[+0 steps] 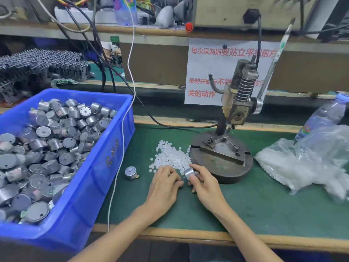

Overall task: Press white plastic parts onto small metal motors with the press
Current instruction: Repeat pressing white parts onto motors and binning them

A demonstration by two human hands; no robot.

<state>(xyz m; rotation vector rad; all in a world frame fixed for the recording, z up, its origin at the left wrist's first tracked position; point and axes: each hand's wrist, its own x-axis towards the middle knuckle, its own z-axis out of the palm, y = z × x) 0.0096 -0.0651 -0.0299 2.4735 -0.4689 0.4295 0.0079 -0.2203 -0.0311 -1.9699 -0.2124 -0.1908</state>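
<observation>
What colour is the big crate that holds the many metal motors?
Blue. The crate shows best in the head view, on the left side of the table.

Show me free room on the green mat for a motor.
Bare mat lies right of the right hand, between press base and plastic bag. Crowded: white parts and a loose motor between blue bin and press base.

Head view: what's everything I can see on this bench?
blue bin: one, blue, left.
motors: many, grey metal, in bin.
loose motor: one, silver, green mat beside bin.
press: one, dark metal, centre-right.
white plastic parts: pile, white, mat left of press.
plastic bag: one, clear, right.
water bottle: one, clear, behind bag.
notice: one, white, red text, behind press.
left hand: fingers curled by pile; contents hidden.
right hand: grips silver motor.
</observation>
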